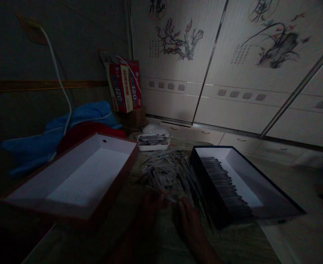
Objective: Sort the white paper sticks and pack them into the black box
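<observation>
The scene is very dark. A loose heap of thin pale sticks (169, 170) lies on the table between two boxes. My left hand (150, 209) and my right hand (189, 220) meet at the near edge of the heap, fingers pinched around a thin stick (163, 194). On the right stands a dark box (260, 183) with a white inside, where several sticks lie in a neat row along its left side. To the left, a red-rimmed box (76, 172) with a white inside holds nothing.
A small white tray (153, 143) with more sticks sits behind the heap. A red carton (124, 86), a blue cloth (54, 132) and a white cable (59, 80) are at the back left. Painted cabinet doors (233, 55) stand behind.
</observation>
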`<state>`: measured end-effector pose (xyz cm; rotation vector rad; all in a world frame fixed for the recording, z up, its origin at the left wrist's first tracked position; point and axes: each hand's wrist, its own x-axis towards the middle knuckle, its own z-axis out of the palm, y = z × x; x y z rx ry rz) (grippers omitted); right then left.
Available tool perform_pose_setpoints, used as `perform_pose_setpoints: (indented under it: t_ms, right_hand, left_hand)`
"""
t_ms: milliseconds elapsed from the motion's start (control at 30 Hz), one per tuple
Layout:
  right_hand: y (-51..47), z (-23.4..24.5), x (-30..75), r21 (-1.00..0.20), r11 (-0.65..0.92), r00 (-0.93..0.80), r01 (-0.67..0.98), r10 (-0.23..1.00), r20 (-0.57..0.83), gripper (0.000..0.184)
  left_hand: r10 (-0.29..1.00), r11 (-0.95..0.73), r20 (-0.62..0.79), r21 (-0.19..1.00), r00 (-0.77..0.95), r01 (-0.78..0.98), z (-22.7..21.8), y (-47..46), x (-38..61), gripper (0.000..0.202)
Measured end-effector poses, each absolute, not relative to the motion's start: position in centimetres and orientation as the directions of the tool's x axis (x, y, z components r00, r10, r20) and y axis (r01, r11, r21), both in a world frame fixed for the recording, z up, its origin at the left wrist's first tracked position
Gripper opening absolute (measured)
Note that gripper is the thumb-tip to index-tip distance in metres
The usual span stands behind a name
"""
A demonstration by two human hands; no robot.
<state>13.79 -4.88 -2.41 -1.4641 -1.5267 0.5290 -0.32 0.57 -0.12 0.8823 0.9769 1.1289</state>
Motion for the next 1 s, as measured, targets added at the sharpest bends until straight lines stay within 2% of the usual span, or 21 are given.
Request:
perform_pose_setpoints:
  t_ms: [300, 433, 567, 867, 1000]
  right_hand:
    - [-4.9, -1.7, 13.8, -0.799, 0.153, 0.079, 0.582, 0.967, 0.243, 0.028]
    - [-5.0, -1.9, 13.9, -0.831, 0.14, 0.104, 0.539, 0.967, 0.231, 0.034]
    - [-5.2, -1.8, 13.9, -0.851, 0.136, 0.099, 0.508, 0.972, 0.215, 0.031]
    - [-4.9, -1.9, 13.9, -0.859, 0.183, 0.103, 0.477, 0.96, 0.262, 0.033]
    - [-5.2, -0.6, 14.1, -0.859, 0.197, 0.112, 0.472, 0.953, 0.281, 0.026]
  left_hand:
    - [0.977, 0.19, -0.154, 0.94, 0.146, -0.282, 0.4, 0.4, -0.6, 0.026]
    - [0.977, 0.184, -0.145, 0.944, 0.158, -0.272, 0.8, 0.2, -0.5, 0.026]
    - [0.976, 0.195, -0.158, 0.94, 0.15, -0.279, 0.2, 0.3, -0.6, 0.024]
    - [0.979, 0.155, -0.112, 0.952, 0.169, -0.264, 0.5, 0.2, -0.8, 0.021]
    - [0.977, 0.127, -0.081, 0.966, 0.199, -0.227, 0.4, 0.1, -0.7, 0.02]
